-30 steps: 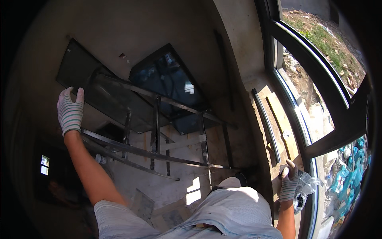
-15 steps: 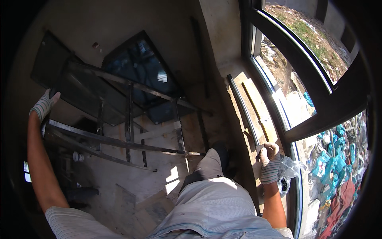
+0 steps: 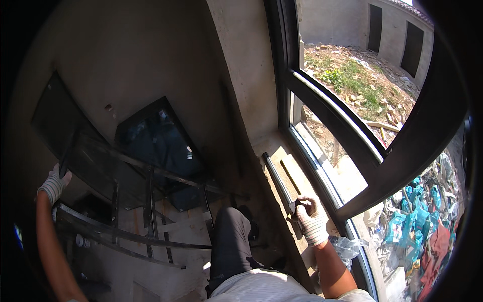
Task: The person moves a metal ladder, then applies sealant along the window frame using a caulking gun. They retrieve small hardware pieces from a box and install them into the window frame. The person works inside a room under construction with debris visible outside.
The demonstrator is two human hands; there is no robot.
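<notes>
My left hand (image 3: 53, 185), in a striped knit glove, is closed around the dark end bar of a metal ladder (image 3: 151, 201) that slants away at my left. Over the window sill (image 3: 294, 156), my right hand (image 3: 312, 221), gloved alike, has its thumb and fingers pinched together. A small pale and dark bit shows at its fingertips, too small to name. A dark strip (image 3: 277, 176) lies along the sill and reaches close to those fingers. My bent knee (image 3: 231, 224) is beside the ladder's near end.
Dark window frames (image 3: 332, 128) stand at the right, with rubble and grass outside. Dark glazed panels (image 3: 156, 136) lean against the wall on the left. Clear plastic film (image 3: 347, 249) lies by my right wrist, and a small white tub (image 3: 82, 240) stands below the ladder.
My view has swung up and to the right, showing more of the yard. My knee has come up beside the ladder. Both hands stay closed, the left still on the ladder.
</notes>
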